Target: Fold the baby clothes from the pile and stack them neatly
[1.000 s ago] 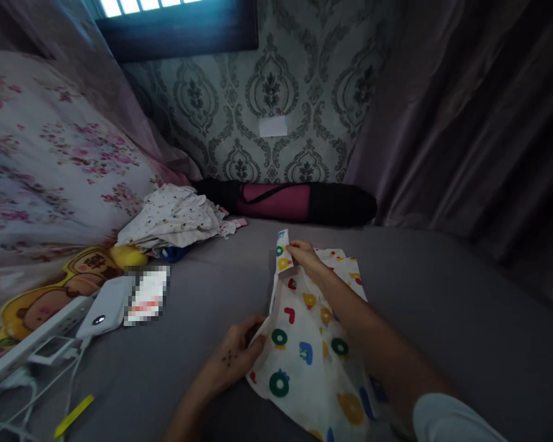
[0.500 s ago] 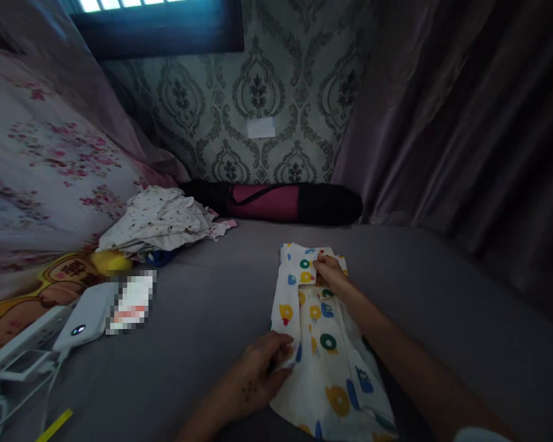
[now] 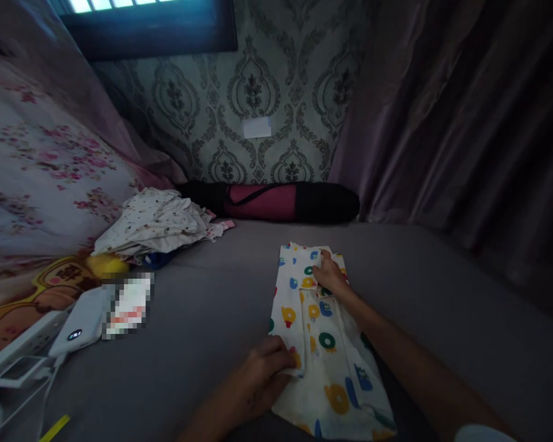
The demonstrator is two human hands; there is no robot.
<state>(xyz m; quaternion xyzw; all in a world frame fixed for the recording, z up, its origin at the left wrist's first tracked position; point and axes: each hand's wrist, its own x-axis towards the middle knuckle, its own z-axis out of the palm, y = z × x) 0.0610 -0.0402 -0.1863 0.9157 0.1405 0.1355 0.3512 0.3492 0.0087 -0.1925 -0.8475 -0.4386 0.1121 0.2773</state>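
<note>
A white garment (image 3: 322, 380) printed with yellow, blue and green figures lies partly folded on the grey bed sheet. Along its left side runs a narrow folded strip, which looks like a sleeve. My left hand (image 3: 268, 371) is closed on the lower end of that strip, thumb beneath and fingers on top. Near the far end, my right hand (image 3: 330, 271) pinches the folded cloth at the upper right; its fingertips are partly hidden.
Left on the bed are a white power bank (image 3: 80, 322), a power strip (image 3: 25, 341) with cables, a yellow cartoon cushion (image 3: 13, 319) and a heap of clothes (image 3: 154, 221). A black and maroon bag (image 3: 262, 202) lies along the wall; curtains (image 3: 424, 110) hang at both sides.
The strip's lower end has spread outward flatter under my left hand, which has shifted slightly. My right hand stays on the upper fold. The view has moved a little.
</note>
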